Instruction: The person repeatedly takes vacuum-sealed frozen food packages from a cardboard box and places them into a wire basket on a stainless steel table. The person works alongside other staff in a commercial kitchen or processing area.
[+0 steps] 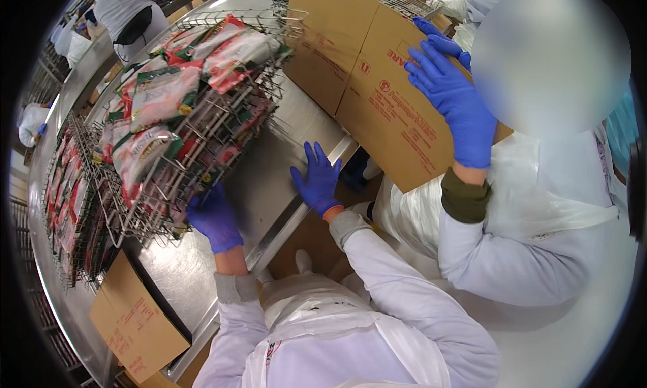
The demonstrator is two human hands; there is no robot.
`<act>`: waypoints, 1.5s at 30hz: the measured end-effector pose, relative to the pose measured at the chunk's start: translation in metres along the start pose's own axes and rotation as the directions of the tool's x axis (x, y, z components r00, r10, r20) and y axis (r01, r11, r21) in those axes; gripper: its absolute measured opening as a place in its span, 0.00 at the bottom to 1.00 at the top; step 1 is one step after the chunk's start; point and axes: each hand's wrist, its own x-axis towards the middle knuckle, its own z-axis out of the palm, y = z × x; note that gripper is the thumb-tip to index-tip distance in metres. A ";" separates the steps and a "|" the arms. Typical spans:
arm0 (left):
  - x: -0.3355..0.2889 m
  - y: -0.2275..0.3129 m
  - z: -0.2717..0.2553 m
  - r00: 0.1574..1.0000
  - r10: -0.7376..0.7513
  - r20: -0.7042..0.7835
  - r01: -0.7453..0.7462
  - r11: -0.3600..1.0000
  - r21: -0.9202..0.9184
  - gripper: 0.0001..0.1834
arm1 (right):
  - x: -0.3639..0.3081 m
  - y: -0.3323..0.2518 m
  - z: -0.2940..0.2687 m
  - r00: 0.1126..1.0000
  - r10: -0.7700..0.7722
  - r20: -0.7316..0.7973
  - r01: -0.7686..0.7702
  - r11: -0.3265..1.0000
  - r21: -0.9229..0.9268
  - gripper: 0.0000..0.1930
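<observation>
A wire basket (214,133) heaped with red, white and green plastic packets (165,95) stands tilted on the steel table (259,189) to my left. My left hand (217,221), in a blue glove, is closed on the basket's near lower corner; its fingertips are partly hidden among the wires. My right hand (317,180), also blue-gloved, lies open with fingers spread near the table's front edge, holding nothing. Between the right hand and a co-worker's gloved hand (461,111) is a large brown cardboard carton (384,95). That co-worker's palm rests against the carton's side.
Another wire basket of similar packets (67,199) is at the far left. A brown cardboard piece (138,320) juts out at the lower left of the table. The co-worker in white stands close on my right. Another person (131,14) works at the back left.
</observation>
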 end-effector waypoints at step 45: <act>-0.080 0.034 -0.119 0.877 -0.468 0.105 0.477 0.873 -0.097 0.13 | 0.090 -0.012 -0.011 0.963 -0.136 -0.231 0.264 0.629 0.731 0.22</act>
